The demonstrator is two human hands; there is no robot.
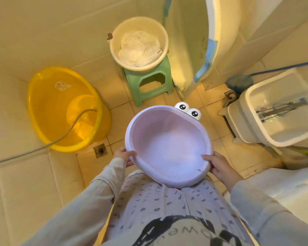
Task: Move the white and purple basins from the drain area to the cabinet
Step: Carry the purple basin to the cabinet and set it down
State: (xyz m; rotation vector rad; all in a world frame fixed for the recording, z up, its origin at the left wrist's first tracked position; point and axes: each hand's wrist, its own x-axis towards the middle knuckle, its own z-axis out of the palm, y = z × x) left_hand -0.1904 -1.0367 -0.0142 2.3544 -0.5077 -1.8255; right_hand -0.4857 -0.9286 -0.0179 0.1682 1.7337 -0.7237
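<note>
A pale purple basin (pixel 167 144) with two cartoon eyes on its far rim is held in the air in front of my body, its inside empty. My left hand (pixel 125 156) grips its left rim. My right hand (pixel 219 166) grips the near right rim, thumb over the edge. A white basin (pixel 114 45) holding a crumpled white cloth rests on a green stool (pixel 149 82) against the far wall. The floor drain (pixel 100 150) lies just left of my left hand.
A yellow tub (pixel 48 107) holding a smaller yellow basin and a metal hose stands in the left corner. A white ceramic toilet cistern (pixel 281 110) sits at the right. A pale door (pixel 190 41) stands behind the stool. The floor is tiled.
</note>
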